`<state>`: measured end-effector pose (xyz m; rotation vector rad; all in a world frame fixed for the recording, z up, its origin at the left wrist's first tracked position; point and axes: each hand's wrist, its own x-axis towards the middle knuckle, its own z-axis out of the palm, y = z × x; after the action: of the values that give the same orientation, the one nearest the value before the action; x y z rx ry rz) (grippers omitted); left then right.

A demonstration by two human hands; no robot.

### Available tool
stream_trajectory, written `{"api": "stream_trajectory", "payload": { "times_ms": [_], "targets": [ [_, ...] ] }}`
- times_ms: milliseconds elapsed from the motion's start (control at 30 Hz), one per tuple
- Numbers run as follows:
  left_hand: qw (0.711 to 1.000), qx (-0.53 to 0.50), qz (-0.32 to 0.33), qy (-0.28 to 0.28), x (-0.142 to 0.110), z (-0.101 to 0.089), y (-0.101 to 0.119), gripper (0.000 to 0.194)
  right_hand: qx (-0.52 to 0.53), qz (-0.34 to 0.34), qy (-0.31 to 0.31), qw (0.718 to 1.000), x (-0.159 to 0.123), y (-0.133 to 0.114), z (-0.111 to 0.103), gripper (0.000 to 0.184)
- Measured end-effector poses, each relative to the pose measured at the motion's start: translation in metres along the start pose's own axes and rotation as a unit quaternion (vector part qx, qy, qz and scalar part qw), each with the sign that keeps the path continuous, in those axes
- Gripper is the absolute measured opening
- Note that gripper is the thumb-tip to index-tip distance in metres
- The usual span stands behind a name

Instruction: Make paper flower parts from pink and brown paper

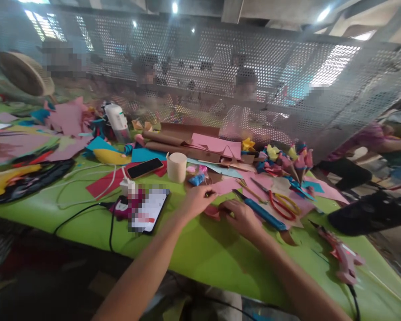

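Note:
Over the green table, my left hand (198, 199) is closed, thumb and fingertips pressed together; whatever it pinches is too small to make out. Just right of it, my right hand (239, 216) has its fingers curled on a small curved pink paper piece (211, 211), with its fingertips partly hidden. Beside the right hand lies a blue-handled cutter (265, 214), and past it scissors (280, 206) with red and yellow handles. A cream tape roll (177, 167) stands beyond the left hand, next to a small blue packet (197, 179).
A pink glue gun (347, 256) lies at the right by a black cylinder (370, 211). Phones (155, 209), a power strip and cables lie left. Rolled brown paper (183, 149) and paper flowers (287, 160) line the back, before a perforated metal screen (194, 80). People sit behind it.

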<state>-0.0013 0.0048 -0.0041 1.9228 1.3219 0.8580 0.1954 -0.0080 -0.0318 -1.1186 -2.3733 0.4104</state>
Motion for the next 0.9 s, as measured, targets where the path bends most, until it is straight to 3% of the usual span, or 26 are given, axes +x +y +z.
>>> {"api": "stream_trajectory", "payload": {
  "times_ms": [233,467,633,900],
  "targets": [
    [0.997,0.065,-0.028,0.022,0.0,-0.003,0.001,0.021,0.0,-0.007,0.04,0.999,-0.003,0.001,-0.002,0.015],
    [0.989,0.104,-0.027,0.101,0.002,-0.004,-0.009,0.017,0.0,-0.036,0.073,0.997,-0.005,0.006,-0.006,0.016],
    [0.994,0.091,-0.019,0.063,0.004,-0.004,-0.011,0.015,0.015,-0.044,0.076,0.996,-0.005,-0.008,-0.001,0.012],
    [0.998,0.046,-0.034,0.032,0.009,-0.013,-0.008,0.023,-0.044,-0.11,-0.02,0.993,0.0,-0.037,0.013,0.009]
  ]
}}
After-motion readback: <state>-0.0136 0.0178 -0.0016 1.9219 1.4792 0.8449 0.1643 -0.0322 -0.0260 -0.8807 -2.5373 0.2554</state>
